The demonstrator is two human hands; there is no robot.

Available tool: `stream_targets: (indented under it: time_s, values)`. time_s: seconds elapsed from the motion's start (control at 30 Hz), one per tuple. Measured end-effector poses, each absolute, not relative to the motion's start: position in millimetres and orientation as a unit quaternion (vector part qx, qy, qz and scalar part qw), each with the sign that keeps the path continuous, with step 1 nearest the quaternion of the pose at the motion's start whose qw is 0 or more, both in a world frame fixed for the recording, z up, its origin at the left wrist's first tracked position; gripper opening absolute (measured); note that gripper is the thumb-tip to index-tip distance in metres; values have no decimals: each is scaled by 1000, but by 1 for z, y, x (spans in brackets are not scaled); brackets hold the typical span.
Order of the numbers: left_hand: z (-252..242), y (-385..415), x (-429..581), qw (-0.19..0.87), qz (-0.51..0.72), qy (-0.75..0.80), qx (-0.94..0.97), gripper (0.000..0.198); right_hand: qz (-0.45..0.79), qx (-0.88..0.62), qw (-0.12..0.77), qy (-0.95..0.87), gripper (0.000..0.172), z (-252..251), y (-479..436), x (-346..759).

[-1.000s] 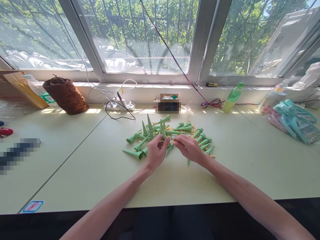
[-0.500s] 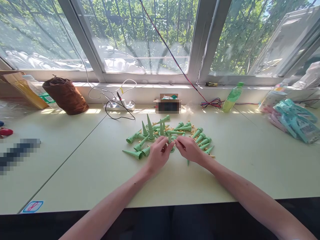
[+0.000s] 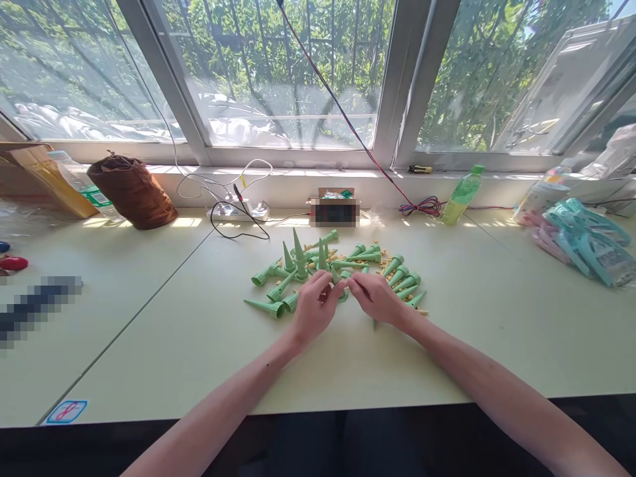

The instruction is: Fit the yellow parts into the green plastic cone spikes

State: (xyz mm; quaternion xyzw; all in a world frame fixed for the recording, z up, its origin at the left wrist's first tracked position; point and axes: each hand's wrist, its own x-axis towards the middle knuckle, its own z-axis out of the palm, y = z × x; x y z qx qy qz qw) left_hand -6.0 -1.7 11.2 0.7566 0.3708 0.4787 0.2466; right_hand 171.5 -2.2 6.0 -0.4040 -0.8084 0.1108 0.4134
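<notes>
My left hand point(image 3: 317, 306) is closed around a green plastic cone spike point(image 3: 334, 273), whose pointed tip sticks up past the fingers. Right beside it, my right hand point(image 3: 376, 297) is in a pinch against the side of that spike; whatever its fingertips grip is too small to make out. Around both hands lies a pile of similar green spikes point(image 3: 277, 291), several standing point up and the others on their sides. Small tan pegs point(image 3: 385, 264) are scattered among them.
Along the window sill stand a brown drawstring bag point(image 3: 132, 192), a power strip point(image 3: 236, 211) with cables, a small box point(image 3: 336, 193) and a green bottle point(image 3: 463, 193). Teal packets point(image 3: 589, 238) lie at the right. A table seam point(image 3: 134, 324) runs on the left.
The tip of the held spike tilts slightly more to the left. Both hands stay almost in place, still close together.
</notes>
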Motion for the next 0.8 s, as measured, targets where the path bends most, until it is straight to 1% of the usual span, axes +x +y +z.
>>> stream_targets:
  time_s: [0.07, 0.17, 0.27, 0.37, 0.5, 0.6, 0.67, 0.8]
  values:
    - [9, -1, -7, 227, 483, 346, 772, 24, 108, -402, 418, -808, 34, 6, -2, 171]
    - [6, -1, -9, 182, 488, 290, 803, 9, 107, -405, 429, -800, 34, 5, -2, 171]
    - [5, -1, -9, 154, 475, 259, 827, 16, 118, -420, 442, -784, 35, 4, -1, 170]
    - [7, -3, -8, 163, 471, 257, 828, 22, 118, -436, 455, -768, 36, 5, -1, 169]
    - [11, -5, -5, 228, 488, 282, 794, 27, 103, -464, 487, -733, 37, 8, -2, 169]
    - [13, -6, -4, 298, 503, 327, 742, 18, 87, -476, 511, -711, 36, 9, -4, 170]
    - [15, -5, -4, 366, 502, 355, 699, 17, 65, -471, 521, -709, 35, 10, -5, 170]
    - [22, -5, -3, 528, 442, 346, 637, 28, 25, -433, 523, -733, 33, 10, -6, 171]
